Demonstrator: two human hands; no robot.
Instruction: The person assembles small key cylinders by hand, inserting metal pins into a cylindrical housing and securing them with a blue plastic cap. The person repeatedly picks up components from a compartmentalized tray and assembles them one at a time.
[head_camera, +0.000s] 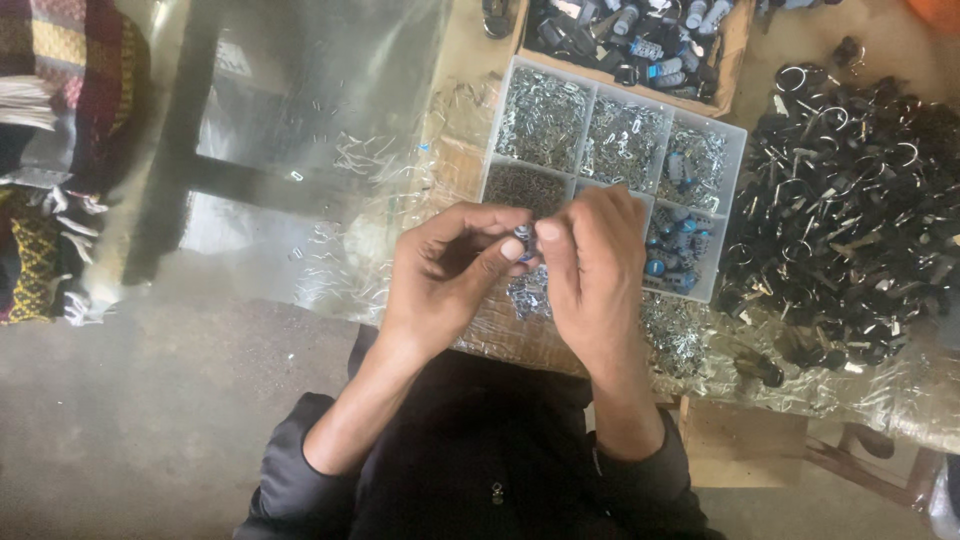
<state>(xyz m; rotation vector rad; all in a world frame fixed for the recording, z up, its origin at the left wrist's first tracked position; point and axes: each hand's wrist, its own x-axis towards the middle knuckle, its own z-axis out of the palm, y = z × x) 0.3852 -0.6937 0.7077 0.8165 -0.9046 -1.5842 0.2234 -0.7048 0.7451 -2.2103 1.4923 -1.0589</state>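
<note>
Both my left hand (450, 265) and right hand (590, 270) pinching one small part (522, 236), tray (728, 130) stocked, big black pile (850, 200) left, I'd guess.

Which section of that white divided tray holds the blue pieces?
The near-right section of the white tray, just right of the right hand. It holds blue-capped pieces; most of the others are filled with small silvery metal bits.

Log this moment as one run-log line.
left hand: pinching small blue part | right hand: pinching same part | below: compartment tray | right: black clip pile
</note>
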